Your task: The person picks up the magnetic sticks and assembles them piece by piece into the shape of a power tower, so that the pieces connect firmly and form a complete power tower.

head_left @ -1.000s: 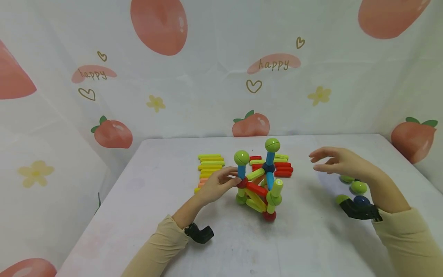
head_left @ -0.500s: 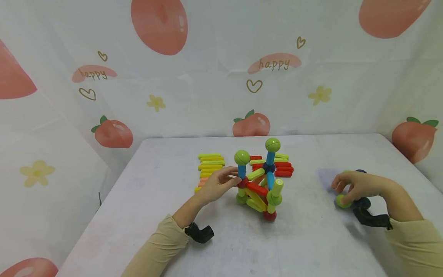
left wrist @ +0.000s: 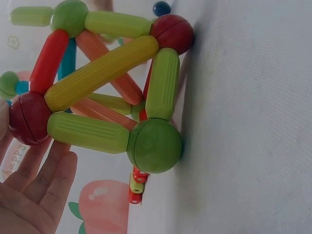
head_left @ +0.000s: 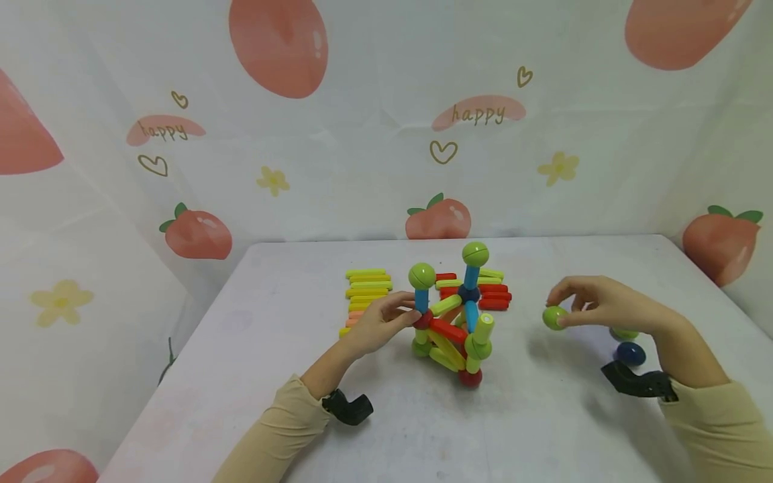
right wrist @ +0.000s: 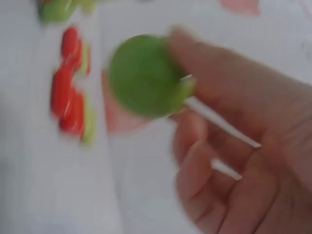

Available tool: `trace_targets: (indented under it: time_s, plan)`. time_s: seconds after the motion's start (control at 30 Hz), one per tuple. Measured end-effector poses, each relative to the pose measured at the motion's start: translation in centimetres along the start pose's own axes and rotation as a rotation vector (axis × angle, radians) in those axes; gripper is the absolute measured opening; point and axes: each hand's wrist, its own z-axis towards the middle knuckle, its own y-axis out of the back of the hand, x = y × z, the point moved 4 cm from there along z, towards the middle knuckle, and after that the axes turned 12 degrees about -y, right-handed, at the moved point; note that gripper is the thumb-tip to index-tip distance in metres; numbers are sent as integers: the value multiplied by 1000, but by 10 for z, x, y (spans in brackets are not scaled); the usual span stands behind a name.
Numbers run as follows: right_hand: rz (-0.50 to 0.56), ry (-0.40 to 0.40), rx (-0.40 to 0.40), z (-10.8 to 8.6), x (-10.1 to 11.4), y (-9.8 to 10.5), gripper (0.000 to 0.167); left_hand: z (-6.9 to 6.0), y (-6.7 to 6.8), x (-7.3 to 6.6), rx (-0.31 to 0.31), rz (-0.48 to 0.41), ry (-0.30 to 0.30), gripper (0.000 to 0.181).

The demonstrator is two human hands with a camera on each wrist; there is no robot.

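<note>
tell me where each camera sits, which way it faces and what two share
Head: worn on the head, facing forward and down at the table; left hand and right hand show.
Left wrist: worn there, facing the ball-and-rod frame; part of the left hand shows.
Right wrist: worn there, facing the held green ball; the right hand shows, blurred.
Shared: head and right wrist both show that ball.

A framework of glossy coloured balls and ribbed rods point(left wrist: 102, 73) fills the upper left of the frame. In it, a yellow rod point(left wrist: 87, 83) slants from a dark red ball point(left wrist: 171, 34) at upper centre down to a second dark red ball point(left wrist: 30, 118) at left, held by the bare-handed left grip point(left wrist: 36, 190). A light-green rod point(left wrist: 87, 132) runs from there to a green ball point(left wrist: 155, 146) near the centre. White worktop point(left wrist: 253, 126) covers the right.
</note>
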Motion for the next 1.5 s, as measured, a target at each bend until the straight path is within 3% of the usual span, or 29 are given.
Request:
trace_targets:
  time_s: [0.13,0.23,0.37,0.5,0.73,1.1,1.33,1.5]
  plan:
    - [109,148,-95,3,37,0,29,-1,1,-1,-3,-6,8,36]
    - [198,252,-114,4,61,-4,33,-2,0,-1,-1,-11,15,36]
    - [319,370,-89,6,84,-10,36,-1,0,0,1,-9,9,36]
    - [420,420,-28,8,97,-16,37,-1,-1,0,4,-10,1,36]
    - [443,449,3,8,109,-22,36,-1,-1,-1,2,-5,-2,35]
    - [411,386,-9,10,114,-28,32,-1,0,-1,1,6,-8,34]
    - [428,355,2,9,110,-29,35,-1,1,-1,5,7,-5,34]
    - [369,338,3,10,99,-39,37,-1,0,-1,6,3,5,35]
